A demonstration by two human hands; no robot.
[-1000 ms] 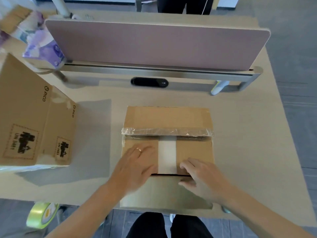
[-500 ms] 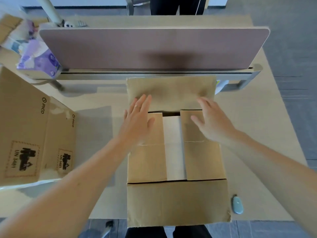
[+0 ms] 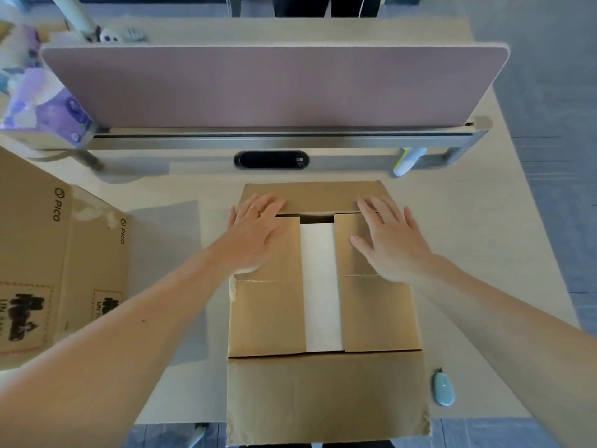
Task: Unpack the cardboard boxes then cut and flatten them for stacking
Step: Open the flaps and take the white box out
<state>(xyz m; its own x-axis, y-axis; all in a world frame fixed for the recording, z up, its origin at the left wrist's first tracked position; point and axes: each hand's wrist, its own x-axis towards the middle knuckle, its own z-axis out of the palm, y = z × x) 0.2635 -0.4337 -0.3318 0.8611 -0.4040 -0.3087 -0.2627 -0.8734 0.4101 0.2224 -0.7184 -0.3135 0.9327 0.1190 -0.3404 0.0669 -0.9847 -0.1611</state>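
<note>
Brown cardboard box (image 3: 323, 318) at centre of desk (image 3: 484, 253), near edge overhanging desk front. Top opened: far flap (image 3: 318, 197) folded out away from box toward the pink divider panel (image 3: 274, 85), near flap (image 3: 326, 396) folded out toward the camera, hanging past desk edge, its right corner ragged. Two inner side flaps lying flat over the opening, a white strip (image 3: 321, 286) of contents showing in the gap between them. Thin dark slot at the far end of the gap, just under the far flap. Horizontal crease across both side flaps partway along box.

Left hand (image 3: 255, 234) flat, fingers spread wide, palm down on left side flap, fingertips reaching onto far flap. Right hand (image 3: 387, 240) likewise flat and splayed on right side flap, fingertips at far-flap hinge. Nothing gripped by either.

Left of box: second, larger cardboard carton (image 3: 48, 270), printed "PICO" and a UN label, standing apart from box. Right of box near its front corner: small pale blue-grey oval object (image 3: 443, 389) on desk, kind unclear. Beyond box, under the divider: black oval desk fitting (image 3: 271, 159).

Versus half a second ago: far flap then raised near upright against divider, now pressed down flat; both hands lower and flatter on box.
</note>
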